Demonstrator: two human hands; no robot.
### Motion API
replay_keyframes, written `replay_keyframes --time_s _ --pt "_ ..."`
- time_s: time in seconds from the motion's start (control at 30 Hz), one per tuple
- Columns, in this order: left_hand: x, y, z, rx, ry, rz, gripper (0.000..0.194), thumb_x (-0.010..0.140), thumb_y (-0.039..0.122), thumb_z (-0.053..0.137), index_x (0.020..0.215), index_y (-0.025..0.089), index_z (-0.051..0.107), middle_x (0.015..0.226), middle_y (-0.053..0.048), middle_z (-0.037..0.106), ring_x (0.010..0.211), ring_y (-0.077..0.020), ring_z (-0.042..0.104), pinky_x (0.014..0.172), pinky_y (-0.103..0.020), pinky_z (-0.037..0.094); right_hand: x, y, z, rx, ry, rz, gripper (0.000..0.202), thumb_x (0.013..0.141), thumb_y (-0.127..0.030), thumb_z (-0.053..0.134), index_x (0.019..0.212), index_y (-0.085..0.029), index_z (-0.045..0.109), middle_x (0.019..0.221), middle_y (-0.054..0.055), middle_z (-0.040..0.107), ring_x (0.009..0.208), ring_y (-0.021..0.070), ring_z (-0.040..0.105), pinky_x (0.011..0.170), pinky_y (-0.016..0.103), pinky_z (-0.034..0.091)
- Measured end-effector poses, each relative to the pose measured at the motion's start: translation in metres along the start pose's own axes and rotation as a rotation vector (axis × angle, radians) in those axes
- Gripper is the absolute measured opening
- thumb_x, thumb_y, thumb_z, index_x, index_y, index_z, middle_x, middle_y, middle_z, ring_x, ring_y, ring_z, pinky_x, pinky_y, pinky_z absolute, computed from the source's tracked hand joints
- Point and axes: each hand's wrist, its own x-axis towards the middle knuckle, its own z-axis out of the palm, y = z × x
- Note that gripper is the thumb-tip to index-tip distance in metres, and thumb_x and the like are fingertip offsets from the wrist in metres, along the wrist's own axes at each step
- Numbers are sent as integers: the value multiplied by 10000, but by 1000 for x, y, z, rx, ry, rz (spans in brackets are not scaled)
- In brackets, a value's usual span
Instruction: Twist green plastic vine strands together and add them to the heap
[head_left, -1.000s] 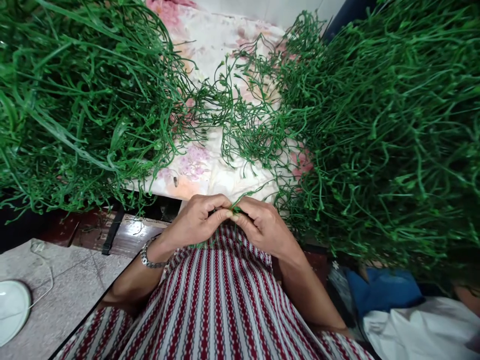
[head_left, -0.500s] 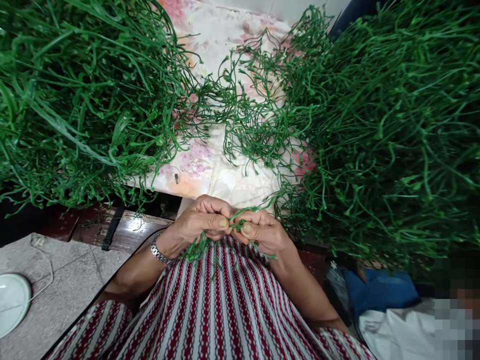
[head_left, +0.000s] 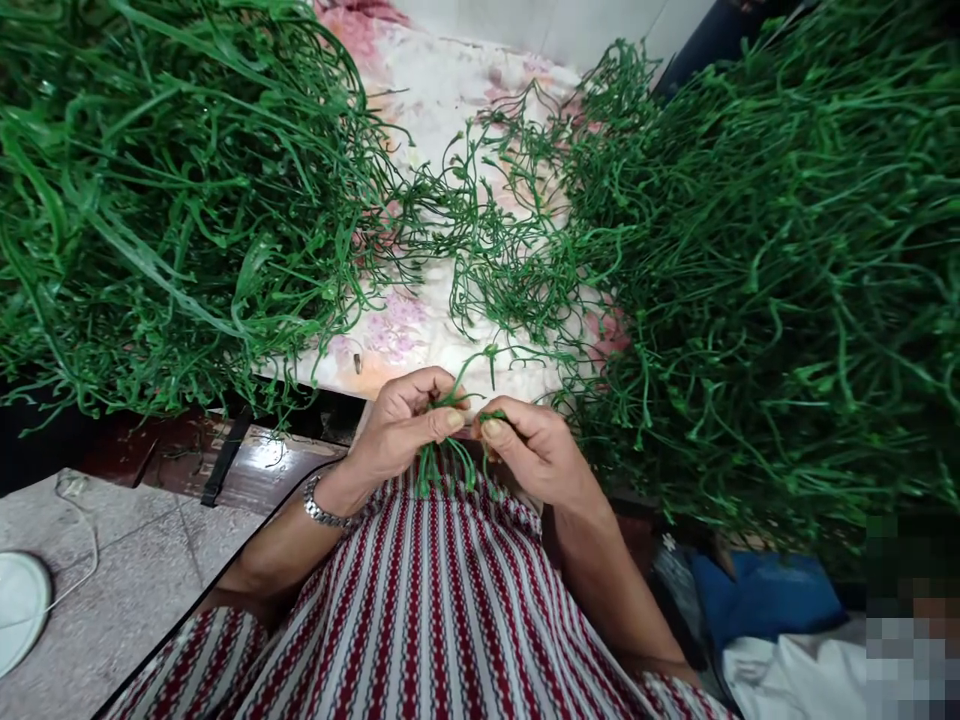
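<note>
Here we are at the lower middle of the frame, and the left hand point(head_left: 401, 430) has its thumb and fingers clamped on a small green bunch point(head_left: 444, 465). Across to the right, the right hand point(head_left: 544, 455) pinches a short green piece point(head_left: 492, 414) between thumb and forefinger, the rest of that grip hidden behind the knuckles. The 2 sets of fingertips face each other, just beside but apart, a narrow gap between them.

And that gap is the relation to watch! The bunch lies on the left side of it, hanging below the left fingertips, its stems running roughly top to bottom of the frame. The left hand has it; seen from the right fingertips, it sits close by to the left. Meanwhile 1 long stem point(head_left: 460, 372) arcs out above the left hand, up and rightward, to a forked tip just above the right hand.

Big green masses flank the action: 1 heap at upper left point(head_left: 172, 220), a second heap filling the right side point(head_left: 780, 280), and loose strands point(head_left: 517, 265) tangled between them on the flowered cloth point(head_left: 427, 350). On the left wrist, a metal watch point(head_left: 324, 505), its face out of sight.

Lettering? No brand, label or writing can be read anywhere.
</note>
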Motion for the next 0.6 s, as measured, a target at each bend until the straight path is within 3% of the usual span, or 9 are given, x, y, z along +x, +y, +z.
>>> replay_keyframes --time_s 0.13,0.33,0.6 --pt "-1 -6 3 47 18 34 146 691 235 683 764 143 597 682 8 509 623 -92 473 568 -204 374 3 0 5 -133 32 -46 275 889 -306 438 650 -168 448 562 -45 398 528 73 363 523 204 295" --pt "5 -3 6 -13 82 84 114 730 256 615 751 149 645 743 -15 495 683 -121 471 609 -226 369 4 1 6 -66 45 32 269 908 -342 391 719 -168 472 638 -29 428 579 85 379 565 213 311" --pt "8 -6 7 339 146 220 57 762 191 589 717 163 612 709 -3 475 685 -123 449 634 -230 349 13 3 12 -112 133 100 262 843 -415 497 775 -164 528 637 -33 433 586 94 375 559 215 304"
